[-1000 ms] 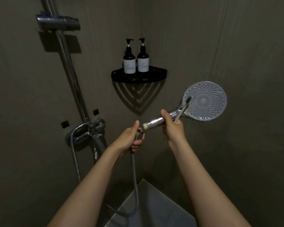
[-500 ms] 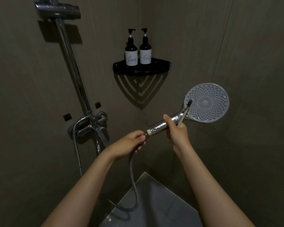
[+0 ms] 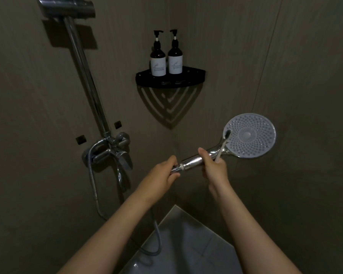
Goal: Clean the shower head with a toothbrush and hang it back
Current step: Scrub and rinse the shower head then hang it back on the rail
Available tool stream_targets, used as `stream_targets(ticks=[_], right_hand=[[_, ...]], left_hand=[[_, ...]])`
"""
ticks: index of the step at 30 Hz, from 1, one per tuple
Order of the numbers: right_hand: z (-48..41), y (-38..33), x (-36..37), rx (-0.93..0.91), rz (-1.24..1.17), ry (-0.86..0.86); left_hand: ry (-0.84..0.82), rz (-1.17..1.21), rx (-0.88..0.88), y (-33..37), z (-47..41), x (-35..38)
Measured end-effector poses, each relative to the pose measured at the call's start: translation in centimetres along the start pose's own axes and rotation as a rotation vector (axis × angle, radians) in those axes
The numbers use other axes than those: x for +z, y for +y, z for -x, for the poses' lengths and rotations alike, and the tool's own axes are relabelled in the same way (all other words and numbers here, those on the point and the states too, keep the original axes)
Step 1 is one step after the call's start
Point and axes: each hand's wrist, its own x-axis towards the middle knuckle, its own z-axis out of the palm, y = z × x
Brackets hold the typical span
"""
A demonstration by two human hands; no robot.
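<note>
While the shower head (image 3: 249, 135) is held in the air before the right wall, its face turned to the camera, the right hand (image 3: 214, 169) is closed around its shiny handle and also pinches the toothbrush (image 3: 222, 147). The dark bristles of the brush touch the left edge of the face. The left hand (image 3: 158, 175) grips the handle's lower end, where the hose (image 3: 156, 234) joins. One hand carrying two things seems risky: the smooth handle may turn, or the brush may drop. The holder (image 3: 67, 8) waits high at the left, on the rail (image 3: 87, 76).
</note>
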Motion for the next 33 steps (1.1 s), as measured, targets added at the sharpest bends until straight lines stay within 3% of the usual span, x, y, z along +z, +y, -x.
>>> stream_targets(ticks=[2,6,13,20,23,28,31,33], right_hand=[[-0.1,0.5,-0.1,0.029,-0.038,0.021],[-0.3,1.2,-0.1,0.053,-0.065,0.031],[-0.3,1.9,0.0,0.057,-0.056,0.029],[-0.2,2.5,-0.2,0.060,-0.051,0.065],[-0.3,2.2,-0.4,0.047,-0.066,0.083],[-0.3,2.3,-0.5,0.062,-0.075,0.089],[-0.3,2.6,-0.4,0.067,-0.092,0.083],[-0.2,2.6,-0.4,0.053,-0.101,0.085]], left_hand=[[0.041,-0.018,0.018,0.3,0.0,0.3],[-0.020,0.100,-0.143,0.4,-0.2,1.2],[-0.060,0.076,-0.071,-0.6,-0.8,1.0],[-0.094,0.123,-0.214,0.6,-0.6,1.5],[-0.134,0.026,-0.171,0.6,-1.1,1.2],[-0.049,0.101,-0.056,-0.3,-1.1,1.1],[0.017,0.116,-0.083,0.0,-0.8,1.6],[-0.029,0.089,-0.159,0.4,-0.8,1.7]])
